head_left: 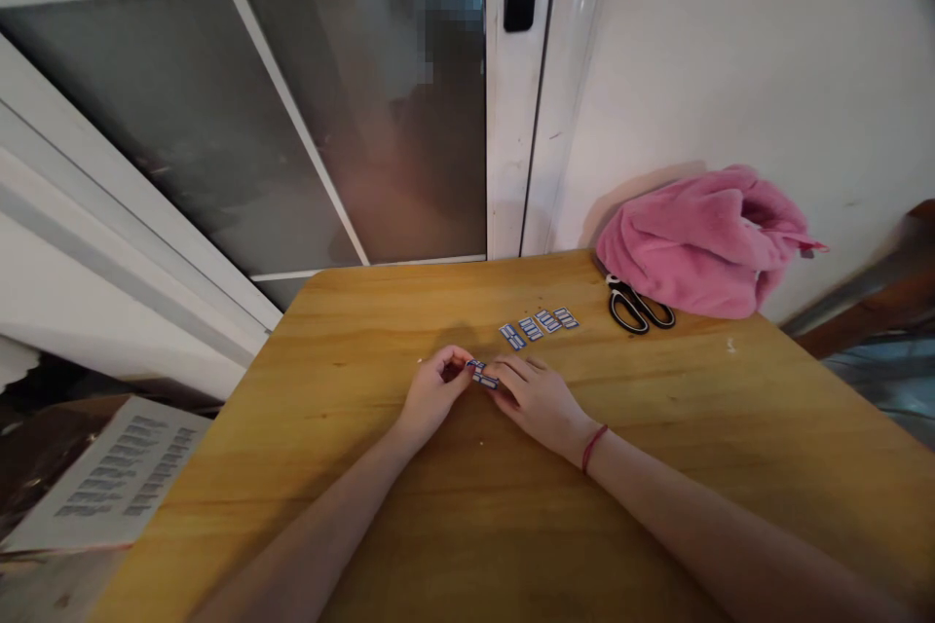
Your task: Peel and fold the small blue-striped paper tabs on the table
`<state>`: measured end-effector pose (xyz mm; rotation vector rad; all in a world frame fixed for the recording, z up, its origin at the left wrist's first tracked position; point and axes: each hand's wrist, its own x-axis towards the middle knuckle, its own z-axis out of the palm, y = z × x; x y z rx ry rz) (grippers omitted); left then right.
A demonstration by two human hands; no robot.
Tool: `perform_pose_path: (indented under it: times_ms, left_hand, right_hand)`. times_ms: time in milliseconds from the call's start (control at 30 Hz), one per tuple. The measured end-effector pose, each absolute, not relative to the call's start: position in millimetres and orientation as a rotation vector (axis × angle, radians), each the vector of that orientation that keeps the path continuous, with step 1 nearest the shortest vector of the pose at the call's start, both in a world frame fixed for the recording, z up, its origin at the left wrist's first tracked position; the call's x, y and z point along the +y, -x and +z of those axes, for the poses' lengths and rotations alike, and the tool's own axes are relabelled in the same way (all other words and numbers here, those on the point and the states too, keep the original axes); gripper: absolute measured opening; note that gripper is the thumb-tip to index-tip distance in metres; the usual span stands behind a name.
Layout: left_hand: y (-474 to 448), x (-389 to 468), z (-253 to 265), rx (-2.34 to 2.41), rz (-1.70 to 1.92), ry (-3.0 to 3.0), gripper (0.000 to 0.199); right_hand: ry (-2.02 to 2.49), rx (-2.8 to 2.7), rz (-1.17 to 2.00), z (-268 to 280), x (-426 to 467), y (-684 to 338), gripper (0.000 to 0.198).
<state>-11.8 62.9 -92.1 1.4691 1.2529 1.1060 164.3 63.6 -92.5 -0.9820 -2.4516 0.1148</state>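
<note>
Between my two hands, just above the wooden table, is a small blue-and-white printed card. My left hand pinches its left end between thumb and fingers. On the card's right end, the fingers of my right hand are closed, hiding part of it. A red string bracelet circles my right wrist. Farther back, several similar small cards lie in a slanting row, among them a blue-bordered one nearest my right hand and another at the row's far end.
Black-handled scissors lie at the back right, their blades hidden beneath a pink plush cloth. Behind the table stand a glazed door and a white wall. A printed cardboard box sits low at the left.
</note>
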Motion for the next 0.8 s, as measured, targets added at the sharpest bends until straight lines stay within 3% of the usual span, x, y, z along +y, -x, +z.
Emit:
perform_pose_path:
  times_ms: [167,567,800]
  left_hand:
    - [10.7,62.2,-93.0,1.236,1.134,-1.442,0.015]
    - [10.8,60.8,-89.3,1.137,1.190,-1.268,0.017]
    - [10.1,61.2,-90.5,1.145,1.205,-1.201,0.023]
  right_hand:
    - [0.967,-2.371,0.150,-94.8,63.8,-165.0,0.010]
    - [0.955,-2.195,0.204,-94.9,64.5,-166.2,0.007]
    - [1.101,-2.183,0.065,-97.4,77.4,-169.5,0.007]
